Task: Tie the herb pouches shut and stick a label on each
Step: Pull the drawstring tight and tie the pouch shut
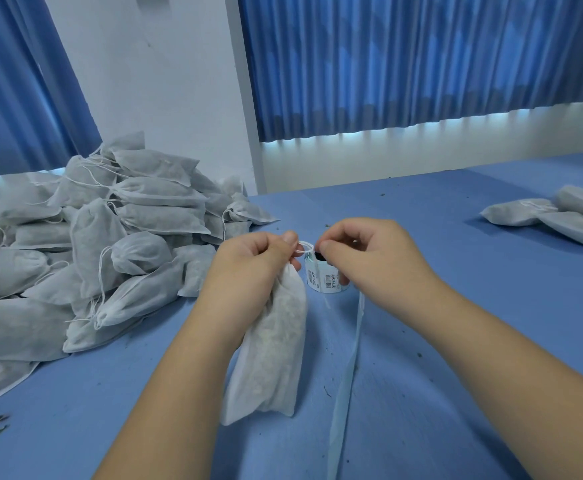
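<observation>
White non-woven pouch (pixel 272 344) in work, near the middle of the blue bench (pixel 456 323), close to the body. Stands with its long axis almost upright, neck at the top, bottom seemingly resting on the bench, leaning a little toward the left arm. Held at the gathered neck by the left hand (pixel 258 268), fingers curled round the cloth, thumb and forefinger pinching one end of the drawstring (pixel 304 247). Makes a small white loop just above the neck, between the two hands. Pinched on the other side by the right hand (pixel 369 258), fingertips pressed together on the string, other fingers curled in, wrist raised clear of the bench. Both hands level with each other, knuckles up, near each other; left one on the pouch itself, right one just beside the loop, to the right of it. Probably in the middle of the knot: seems to call for a pull apart, left and right, across the upright axis of the pouch. Just behind the hands, the label roll (pixel 324 277), upright on the bench, with its bare backing strip (pixel 348 358) running toward the body, right of the pouch; nearer to the right hand, so likely a reach for that one after the knot. No label visible on this pouch yet. To the left, a big heap (pixel 110 237) of filled pouches; far right, a small group (pixel 567 216) lying flat, well apart. Cannot tell from here which of those carry labels.
</observation>
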The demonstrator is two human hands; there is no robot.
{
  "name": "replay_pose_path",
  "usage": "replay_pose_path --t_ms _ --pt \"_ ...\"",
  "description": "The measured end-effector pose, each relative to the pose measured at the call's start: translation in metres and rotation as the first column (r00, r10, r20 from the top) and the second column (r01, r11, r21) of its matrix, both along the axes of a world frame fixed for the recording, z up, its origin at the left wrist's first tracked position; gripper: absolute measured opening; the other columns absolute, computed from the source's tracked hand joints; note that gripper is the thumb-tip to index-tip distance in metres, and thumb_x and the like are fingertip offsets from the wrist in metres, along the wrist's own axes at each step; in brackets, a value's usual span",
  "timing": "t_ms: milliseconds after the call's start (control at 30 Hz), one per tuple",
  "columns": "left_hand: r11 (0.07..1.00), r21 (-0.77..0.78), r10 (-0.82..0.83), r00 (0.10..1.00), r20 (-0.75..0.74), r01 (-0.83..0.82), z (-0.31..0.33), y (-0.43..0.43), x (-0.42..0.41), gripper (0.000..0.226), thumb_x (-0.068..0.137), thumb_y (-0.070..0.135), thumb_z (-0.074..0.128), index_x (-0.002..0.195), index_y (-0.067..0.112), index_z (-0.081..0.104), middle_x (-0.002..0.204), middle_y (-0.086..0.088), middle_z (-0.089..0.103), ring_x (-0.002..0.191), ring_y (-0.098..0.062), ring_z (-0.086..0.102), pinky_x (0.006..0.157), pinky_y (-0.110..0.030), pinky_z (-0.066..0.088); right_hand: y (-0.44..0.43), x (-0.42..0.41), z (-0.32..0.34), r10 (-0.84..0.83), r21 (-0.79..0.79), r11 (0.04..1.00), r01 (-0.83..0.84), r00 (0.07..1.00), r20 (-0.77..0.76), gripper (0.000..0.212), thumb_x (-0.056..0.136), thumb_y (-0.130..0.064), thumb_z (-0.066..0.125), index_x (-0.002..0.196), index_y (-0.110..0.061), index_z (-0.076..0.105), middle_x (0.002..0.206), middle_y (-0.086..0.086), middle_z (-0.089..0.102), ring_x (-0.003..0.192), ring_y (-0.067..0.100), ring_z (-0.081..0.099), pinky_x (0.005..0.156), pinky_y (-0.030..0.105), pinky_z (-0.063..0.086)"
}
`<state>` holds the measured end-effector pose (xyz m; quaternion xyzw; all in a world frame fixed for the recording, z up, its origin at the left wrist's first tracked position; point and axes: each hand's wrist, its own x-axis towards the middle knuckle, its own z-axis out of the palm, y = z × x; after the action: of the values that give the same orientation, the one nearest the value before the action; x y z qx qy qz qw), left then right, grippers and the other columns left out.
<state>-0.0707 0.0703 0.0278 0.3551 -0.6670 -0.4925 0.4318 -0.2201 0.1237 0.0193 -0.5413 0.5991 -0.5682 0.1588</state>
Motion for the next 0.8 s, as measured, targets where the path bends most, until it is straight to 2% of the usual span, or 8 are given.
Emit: replay_pose_path --t_ms 100,233,300,400,467,633,733,800 --pt "1.000 -0.030 0.001 1.000 0.009 -0.001 -0.0003 0.0005 -0.0004 0.026 0.095 0.028 0.062 0.076 0.014 0.072 0.059 0.011 0.067 0.052 0.005 0.054 0.050 -0.005 0.039 0.0022 0.0008 0.0049 0.068 -0.030 0.997 -0.065 0.990 0.122 0.013 0.085 -0.013 0.064 0.074 -0.016 0.070 0.064 -0.001 0.064 0.049 0.011 0.057 0.046 0.021 0.043" --pt "0.996 -0.087 0.025 0.998 0.049 -0.021 -0.0010 0.0005 -0.0012 0.026 0.094 0.030 0.064 0.074 0.015 0.073 0.069 -0.003 0.067 0.068 -0.012 0.052 0.055 -0.016 0.039 0.0043 0.0022 0.0048 0.114 0.006 0.993 -0.115 0.990 0.085 0.012 0.084 -0.015 0.067 0.074 -0.017 0.072 0.062 -0.007 0.065 0.052 0.008 0.060 0.047 0.020 0.045" --pt "0.994 -0.109 0.025 0.998 0.060 -0.018 -0.0012 0.0012 -0.0015 0.026 0.093 0.030 0.064 0.073 0.016 0.073 0.070 -0.009 0.067 0.068 -0.015 0.049 0.052 -0.016 0.037 0.0042 0.0029 0.0036 0.108 0.029 0.994 -0.110 0.993 0.054 0.012 0.084 -0.017 0.068 0.074 -0.016 0.073 0.059 -0.008 0.064 0.052 0.007 0.060 0.047 0.019 0.045" --pt "0.988 -0.149 0.047 0.994 0.095 -0.033 -0.0012 0.0021 -0.0029 0.027 0.093 0.030 0.064 0.075 0.011 0.072 0.082 -0.029 0.065 0.062 -0.015 0.045 0.045 -0.016 0.031 0.0038 0.0018 0.0033 0.091 0.048 0.994 -0.093 0.995 0.047 0.013 0.084 -0.017 0.068 0.072 -0.016 0.073 0.056 -0.008 0.063 0.051 0.006 0.060 0.047 0.017 0.044" --pt "0.984 -0.173 0.072 0.992 0.106 -0.053 -0.0015 0.0021 -0.0037 0.028 0.093 0.030 0.065 0.076 0.010 0.072 0.086 -0.032 0.064 0.052 -0.013 0.041 0.041 -0.017 0.029 0.0042 0.0008 0.0040 0.086 0.060 0.994 -0.089 0.995 0.046 0.014 0.083 -0.017 0.068 0.070 -0.016 0.073 0.058 -0.006 0.064 0.052 0.006 0.060 0.047 0.017 0.044" --pt "0.987 -0.159 0.042 0.997 0.068 -0.030 -0.0030 0.0020 -0.0036 0.028 0.092 0.028 0.066 0.074 0.007 0.072 0.079 -0.030 0.063 0.065 -0.016 0.046 0.053 -0.023 0.034 0.0057 0.0022 0.0037 0.121 0.110 0.986 -0.123 0.992 0.030 0.016 0.083 -0.021 0.067 0.071 -0.015 0.074 0.061 -0.007 0.067 0.053 0.005 0.061 0.048 0.019 0.045" --pt "0.995 -0.103 0.002 0.999 0.039 0.002 -0.0023 0.0015 -0.0028 0.031 0.093 0.026 0.065 0.070 0.005 0.070 0.067 -0.004 0.063 0.058 -0.006 0.049 0.051 -0.012 0.035 0.0061 0.0024 0.0041 0.128 0.108 0.985 -0.132 0.991 0.036 0.017 0.084 -0.021 0.066 0.070 -0.014 0.074 0.061 -0.006 0.067 0.053 0.006 0.060 0.048 0.020 0.045" --pt "0.998 -0.061 -0.011 0.999 0.035 0.014 -0.0016 0.0022 -0.0024 0.032 0.093 0.026 0.065 0.066 0.009 0.069 0.058 0.007 0.059 0.050 0.001 0.046 0.048 -0.008 0.034 0.0063 0.0015 0.0050 0.118 0.095 0.988 -0.121 0.992 0.035 0.018 0.083 -0.019 0.065 0.069 -0.013 0.073 0.059 -0.006 0.066 0.052 0.006 0.059 0.048 0.020 0.045"
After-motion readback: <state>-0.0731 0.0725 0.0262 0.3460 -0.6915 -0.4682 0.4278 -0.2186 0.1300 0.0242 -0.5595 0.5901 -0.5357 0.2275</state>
